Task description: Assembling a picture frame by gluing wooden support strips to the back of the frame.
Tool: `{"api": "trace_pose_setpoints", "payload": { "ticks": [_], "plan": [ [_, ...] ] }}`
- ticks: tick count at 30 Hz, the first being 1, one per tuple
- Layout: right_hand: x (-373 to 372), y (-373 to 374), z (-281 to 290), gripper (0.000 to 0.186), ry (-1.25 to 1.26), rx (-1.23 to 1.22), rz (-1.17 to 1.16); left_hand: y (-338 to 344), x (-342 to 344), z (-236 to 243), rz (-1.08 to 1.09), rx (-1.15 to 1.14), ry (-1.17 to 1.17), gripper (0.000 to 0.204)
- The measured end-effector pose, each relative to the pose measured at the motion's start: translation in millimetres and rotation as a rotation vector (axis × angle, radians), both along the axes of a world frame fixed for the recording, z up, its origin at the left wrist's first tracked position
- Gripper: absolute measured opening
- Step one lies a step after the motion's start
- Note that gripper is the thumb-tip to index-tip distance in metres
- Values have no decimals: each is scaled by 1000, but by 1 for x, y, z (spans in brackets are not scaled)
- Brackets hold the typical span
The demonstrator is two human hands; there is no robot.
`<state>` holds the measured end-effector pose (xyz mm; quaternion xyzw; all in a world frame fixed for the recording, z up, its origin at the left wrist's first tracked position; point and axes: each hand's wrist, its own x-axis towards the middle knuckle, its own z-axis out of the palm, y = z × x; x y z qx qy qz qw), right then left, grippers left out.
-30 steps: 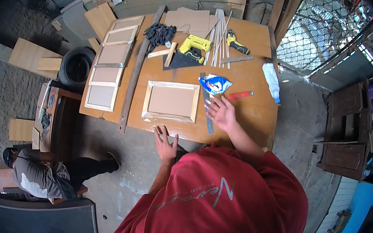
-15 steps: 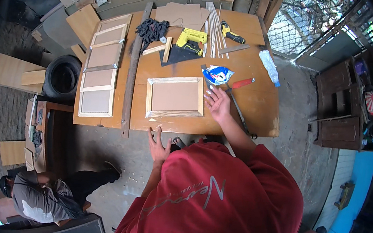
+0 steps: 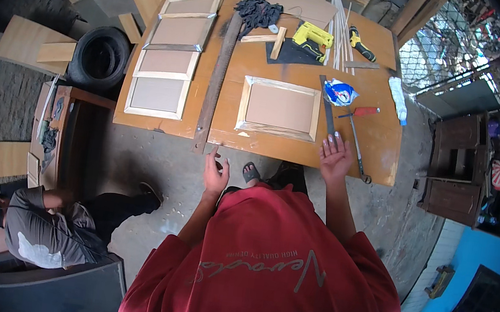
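My left hand (image 3: 216, 174) hangs just off the table's front edge, by the near end of a long dark wooden bar (image 3: 212, 98). Its fingers are apart and hold nothing. Palm up, my right hand (image 3: 336, 157) is over the front edge with its fingers spread and nothing in it. Between and beyond both hands lies a small wooden frame with a brown panel (image 3: 279, 108). Near my right fingertips are a flat metal strip (image 3: 327, 110) and a long dark metal rod (image 3: 358, 145). A red-handled tool (image 3: 364, 111) and a blue-and-white packet (image 3: 340, 93) lie farther back.
Several framed panels (image 3: 159, 94) line the table's (image 3: 245, 145) left side. Toward the back are a yellow staple gun (image 3: 311, 41), black cloth (image 3: 259, 13), a drill (image 3: 358, 43), thin white sticks (image 3: 339, 36) and a plastic bottle (image 3: 398, 100). Another person (image 3: 48, 225) sits at the lower left.
The view has shifted, so the table sits farther right. My right hand has drawn back from beside the small frame to the table's front edge. My left hand stays near that edge.
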<state>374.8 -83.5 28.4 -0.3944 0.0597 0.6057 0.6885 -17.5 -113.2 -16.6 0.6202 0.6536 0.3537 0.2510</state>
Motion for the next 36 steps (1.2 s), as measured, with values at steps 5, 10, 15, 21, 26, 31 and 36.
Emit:
{"api": "trace_pose_setpoints", "payload": {
  "ticks": [5,10,15,21,26,31,36],
  "plan": [
    [1,-13,8,41,-187,-38,-21,37,14,9,-2,221,-182,48],
    [-18,13,11,59,-1007,-102,66,85,47,34,-159,198,-238,37],
    [-35,60,1,87,-1649,-19,123,130,87,65,-304,228,-199,31],
    [-49,91,6,95,-1792,-140,240,156,103,73,-364,253,-135,31],
    [-46,88,13,95,-1656,-146,290,159,93,67,-295,225,-151,29],
    [-39,86,10,96,-1696,-149,293,157,85,71,-257,214,-177,28],
    [-30,77,18,95,-1725,-127,298,151,83,70,-240,228,-212,29]
  ]
}}
